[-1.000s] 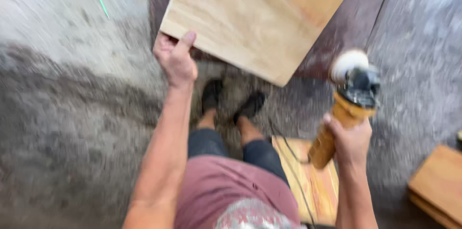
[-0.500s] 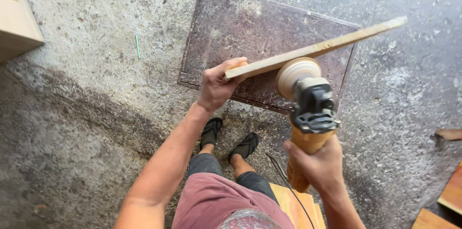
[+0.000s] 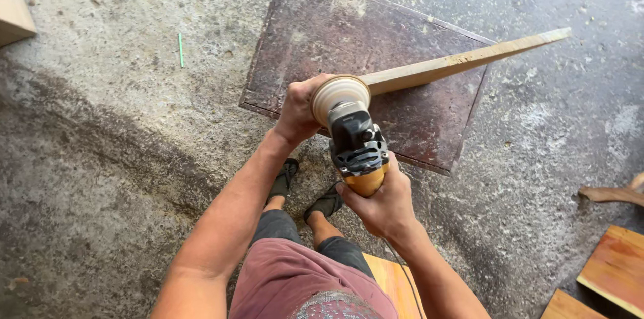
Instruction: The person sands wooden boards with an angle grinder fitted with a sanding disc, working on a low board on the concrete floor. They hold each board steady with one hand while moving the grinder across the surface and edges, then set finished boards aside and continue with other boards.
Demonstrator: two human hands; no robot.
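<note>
Left hand: the left hand point(image 3: 300, 110) was clenched around the near end of the board, fingers wrapped over its top edge, with the forearm stretched forward from the lower left.
Right hand: the right hand point(image 3: 381, 203) was closed tight on the yellow handle of the sander, at the tool's rear end.
Board: the board point(image 3: 463, 60) was a pale wooden plank held on edge, so only its thin side showed; it ran from the left hand up and to the right, and its far end reached past the right edge of the slab.
Sander: the sander point(image 3: 355, 141) had a black body and a round, pale, dusty disc at the front; the disc sat right at the near end of the board, just beside the left hand.
Slab: the slab point(image 3: 349, 30) was a dark reddish-brown rectangular panel lying flat on the floor under the board and the tool.
Floor: the floor point(image 3: 100, 158) was rough grey concrete dusted with pale sawdust.
Feet: the person's feet point(image 3: 285, 181) in dark sandals stood at the near edge of the slab.
Other wood: orange-brown wood pieces point(image 3: 614, 269) lay at the lower right, well apart from the hands, and a pale block point(image 3: 13, 4) sat at the upper left corner.
Green stick: a thin green stick point(image 3: 180, 50) lay on the floor left of the slab.
</note>
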